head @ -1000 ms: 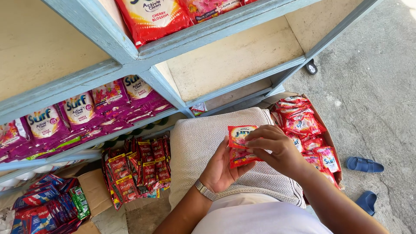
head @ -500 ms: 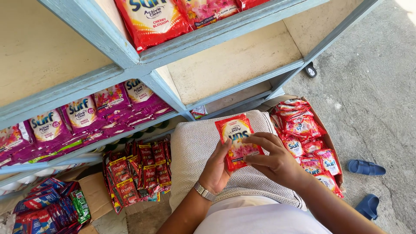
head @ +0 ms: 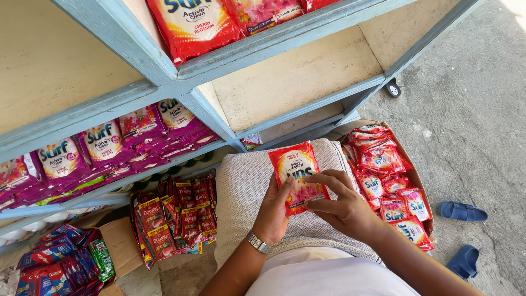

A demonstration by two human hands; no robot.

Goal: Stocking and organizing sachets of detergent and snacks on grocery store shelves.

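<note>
Compared with half a second ago: red sachet point(head: 298, 176) raised a little and tilted further, top edge now nearer the shelf rail. Both hands at about the same spot over the lap.

Held between both hands above a beige cushion point(head: 246, 192) on the lap. Left hand point(head: 274, 211) at the sachet's 7 o'clock, fingers clenched on its lower left edge, thumb lying up the front. Right hand point(head: 342, 205) at 4 o'clock, fingers grasping the lower right corner and side. Silver watch point(head: 257, 242) on the left wrist.

Long axis of the sachet running from 11 o'clock to 5 o'clock, top edge pointing toward 11, printed face up to the camera. Upper half free of both hands.

At 12 o'clock, just beyond the top edge, the pale blue shelf rail point(head: 307, 112) and an empty wooden shelf bay point(head: 296, 77) above it. At 3 o'clock, near the right hand, a cardboard box point(head: 415, 175) filled with more red sachets point(head: 383, 164). At 9 o'clock, a bundle of dark red sachets point(head: 175, 216) standing on the floor. Purple packets point(head: 109, 148) on the shelf at 10 o'clock. Bare concrete floor point(head: 471, 126) at 2 o'clock, open; blue sandals point(head: 463, 211) at 4 o'clock, well apart from the hands.
</note>
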